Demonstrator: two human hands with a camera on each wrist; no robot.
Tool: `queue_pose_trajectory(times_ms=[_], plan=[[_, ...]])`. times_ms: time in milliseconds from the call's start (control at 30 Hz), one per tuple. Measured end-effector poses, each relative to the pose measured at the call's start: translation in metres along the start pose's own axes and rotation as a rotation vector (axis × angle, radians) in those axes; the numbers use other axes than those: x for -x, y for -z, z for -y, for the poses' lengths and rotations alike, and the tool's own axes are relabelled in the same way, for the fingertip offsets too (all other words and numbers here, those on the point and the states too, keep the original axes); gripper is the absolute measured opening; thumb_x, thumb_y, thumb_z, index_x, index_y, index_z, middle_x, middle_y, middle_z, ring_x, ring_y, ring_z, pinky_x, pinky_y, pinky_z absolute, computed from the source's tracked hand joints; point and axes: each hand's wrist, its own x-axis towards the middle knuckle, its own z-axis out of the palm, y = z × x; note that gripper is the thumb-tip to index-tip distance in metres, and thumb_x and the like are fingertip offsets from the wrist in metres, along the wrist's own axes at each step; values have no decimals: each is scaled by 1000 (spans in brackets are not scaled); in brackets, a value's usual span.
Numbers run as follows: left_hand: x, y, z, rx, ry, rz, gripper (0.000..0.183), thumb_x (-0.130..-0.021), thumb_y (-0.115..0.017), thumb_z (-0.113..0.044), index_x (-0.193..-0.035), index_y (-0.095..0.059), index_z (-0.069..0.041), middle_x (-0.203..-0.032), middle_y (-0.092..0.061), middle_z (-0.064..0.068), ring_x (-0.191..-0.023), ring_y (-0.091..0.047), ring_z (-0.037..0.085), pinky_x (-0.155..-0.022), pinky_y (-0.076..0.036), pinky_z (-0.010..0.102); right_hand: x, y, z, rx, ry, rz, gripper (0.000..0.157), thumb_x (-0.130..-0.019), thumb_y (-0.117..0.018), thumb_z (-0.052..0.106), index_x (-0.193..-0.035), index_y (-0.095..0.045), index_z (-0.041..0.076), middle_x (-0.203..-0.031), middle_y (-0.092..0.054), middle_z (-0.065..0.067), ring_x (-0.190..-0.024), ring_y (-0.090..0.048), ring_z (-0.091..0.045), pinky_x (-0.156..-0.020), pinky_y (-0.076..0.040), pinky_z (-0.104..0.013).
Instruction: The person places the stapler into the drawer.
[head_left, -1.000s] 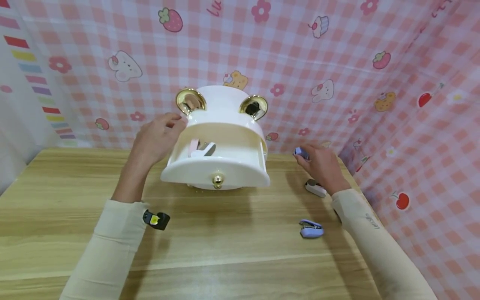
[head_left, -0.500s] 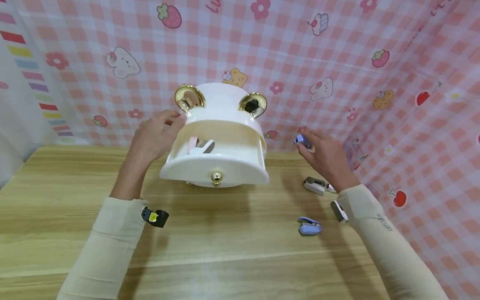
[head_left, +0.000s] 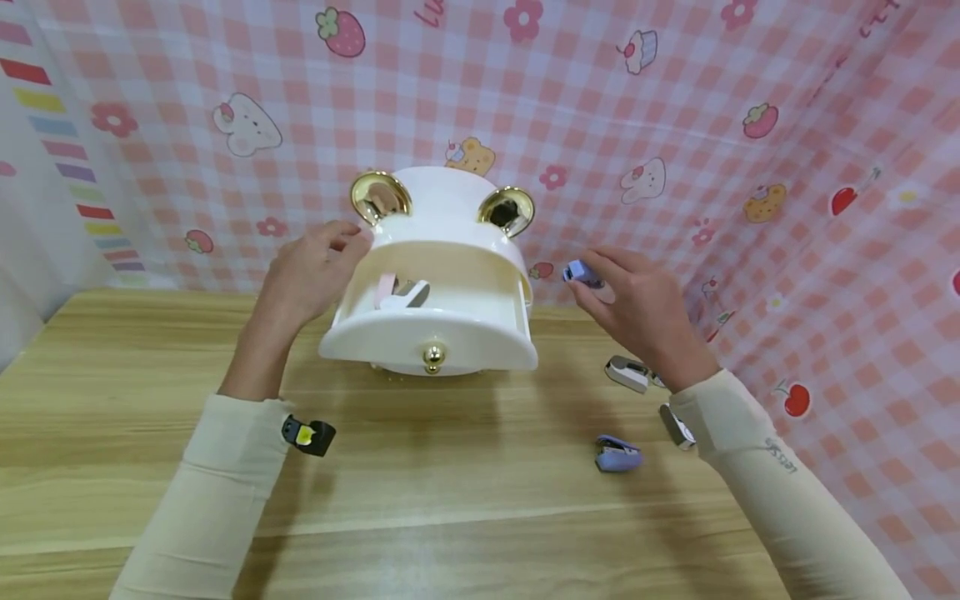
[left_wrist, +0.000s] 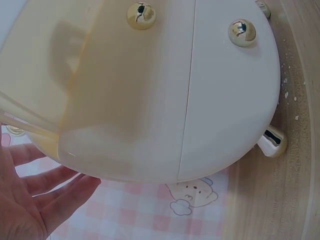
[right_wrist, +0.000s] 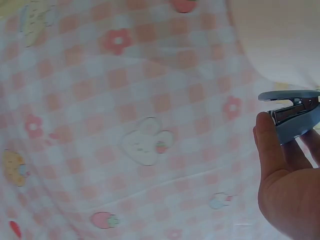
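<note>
In the head view my right hand (head_left: 637, 304) pinches a small blue-purple stapler (head_left: 581, 272) between thumb and fingers, raised above the table to the right of a white cabinet (head_left: 446, 196) with gold round ears. The right wrist view shows that stapler (right_wrist: 297, 120) with its arms apart. The cabinet's drawer (head_left: 375, 340) is pulled out, and a white stapler (head_left: 405, 297) and a pink piece (head_left: 386, 287) lie inside. My left hand (head_left: 303, 275) is at the cabinet's upper left side. In the left wrist view its fingers (left_wrist: 70, 197) are loosely extended beside the cabinet's edge.
On the wooden table (head_left: 420, 517) at the right lie another blue-purple stapler (head_left: 618, 455), a white-grey stapler (head_left: 627, 373) and a white one (head_left: 677, 427) by my right sleeve. Part of one more item shows behind my wrist. A pink checked cloth (head_left: 585, 108) hangs behind and right.
My right hand has lifted the blue-purple stapler from near the table's back right and carried it slightly left, toward the cabinet. The left hand stays at the cabinet's side.
</note>
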Motion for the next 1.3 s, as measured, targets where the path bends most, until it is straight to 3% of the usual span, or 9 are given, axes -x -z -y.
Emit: queue_pose_trajectory(times_ms=[467,633,1000,1300], plan=[[1,-2,0,0,2,3,74,-102,-31,-66,-151,-48,-14,-144,-54,19,-127,-52,44,-101,-40,68,-24,6,48,-97,140,-2,43,-87,-81,15,-124,-70,-4,-120,-70,-18,-106,-68,-32,-90,-57,-46],[2,-1,1,2,14,6,76,-101,-31,-67,-153,-46,-14,-146,-53,18,-128,-51,45,-102,-39,68,-33,2,59,-110,196,-9,44,-87,-82,15,-125,-70,-3,-122,-69,-17,-108,-69,-31,-89,-58,-44],[5,-4,3,15,16,5,74,-101,-32,-67,-152,-48,-15,-145,-54,17,-128,-52,43,-101,-40,67,-41,-12,56,-255,397,24,49,-81,-88,14,-125,-71,0,-127,-68,-15,-119,-64,-29,-102,-52,-41],[3,-5,2,10,11,6,75,-101,-32,-68,-152,-47,-16,-145,-54,17,-129,-52,43,-101,-40,68,-47,-21,52,-325,460,80,50,-80,-88,11,-125,-70,-1,-131,-66,-13,-122,-62,-27,-102,-51,-38]])
